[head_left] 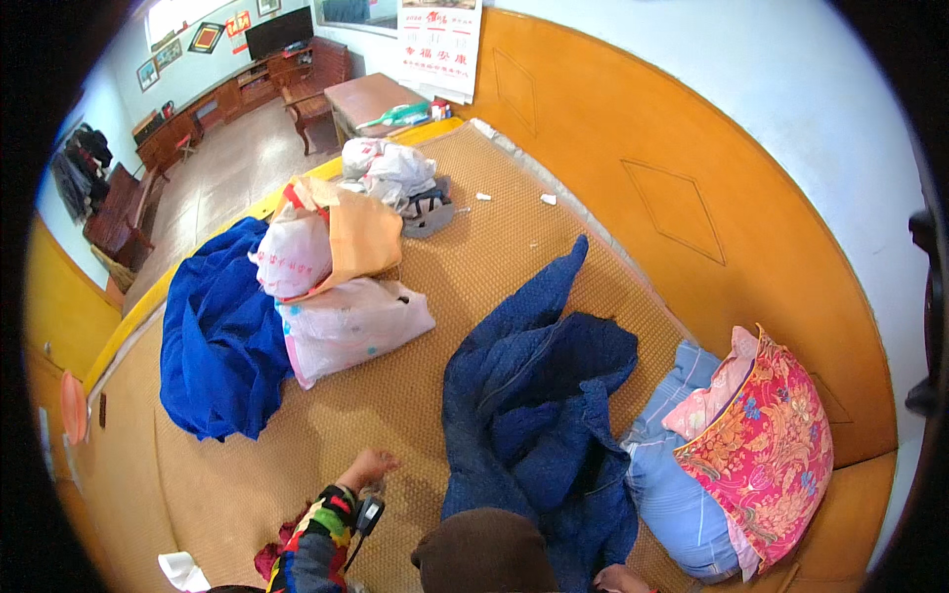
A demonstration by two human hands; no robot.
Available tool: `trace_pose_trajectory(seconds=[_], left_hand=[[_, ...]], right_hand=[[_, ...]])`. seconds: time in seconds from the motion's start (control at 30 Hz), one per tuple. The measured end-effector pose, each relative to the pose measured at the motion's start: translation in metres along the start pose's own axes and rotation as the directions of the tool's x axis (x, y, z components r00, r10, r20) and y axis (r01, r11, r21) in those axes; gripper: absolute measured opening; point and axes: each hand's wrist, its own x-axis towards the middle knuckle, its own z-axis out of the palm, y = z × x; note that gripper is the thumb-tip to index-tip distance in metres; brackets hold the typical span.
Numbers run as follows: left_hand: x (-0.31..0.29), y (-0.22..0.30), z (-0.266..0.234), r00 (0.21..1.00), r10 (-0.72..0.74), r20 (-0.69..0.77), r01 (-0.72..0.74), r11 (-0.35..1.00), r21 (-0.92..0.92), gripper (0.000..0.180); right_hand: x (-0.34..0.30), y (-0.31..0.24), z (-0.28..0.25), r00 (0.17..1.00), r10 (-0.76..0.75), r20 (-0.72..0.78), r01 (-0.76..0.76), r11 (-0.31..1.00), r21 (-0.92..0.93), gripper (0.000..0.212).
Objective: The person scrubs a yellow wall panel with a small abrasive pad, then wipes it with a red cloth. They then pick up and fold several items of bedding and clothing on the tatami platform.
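A dark blue quilted cloth (534, 395) lies rumpled on the tan woven mat (494, 168), one narrow end stretching away from me. At the lower edge, my right hand (623, 579) is beside the near end of this cloth, mostly cut off, so its grip does not show. Left of the cloth, my left hand (370, 468) is over the mat, fingers loosely extended and nothing visible in them. Its sleeve is multicoloured, and a small black device (369, 516) shows by the wrist. A brown rounded shape (484, 553) covers part of the quilted cloth's near side.
A bright blue cloth (222, 336) is heaped at left, beside several stuffed bags (356, 331). White plastic bags (386, 168) sit farther back. At right, a blue pillow (662, 474) and red floral cushion (761, 445) rest by the orange wall panel (633, 148). A brown table (376, 97) stands beyond.
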Motion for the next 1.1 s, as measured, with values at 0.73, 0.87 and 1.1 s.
trace_pose_trajectory(seconds=[0.73, 0.87, 1.1], left_hand=[[-0.034, 0.267, -0.300, 0.859, 0.131, -0.496, -0.512, 0.157, -0.845, 0.040], [-0.077, 0.290, -0.412, 0.679, 0.068, -0.731, -0.734, 0.084, -0.674, 0.034], [-0.139, 0.291, -0.407, 0.524, -0.035, -0.851, -0.685, 0.576, -0.446, 0.075]], right_hand=[[-0.193, -0.337, -0.192, -0.217, -0.446, -0.868, 0.958, -0.267, -0.103, 0.031], [-0.319, -0.342, -0.274, -0.438, -0.173, -0.882, 0.821, -0.476, -0.315, 0.043], [-0.342, -0.268, -0.278, -0.562, 0.002, -0.827, 0.805, -0.230, -0.547, 0.055]])
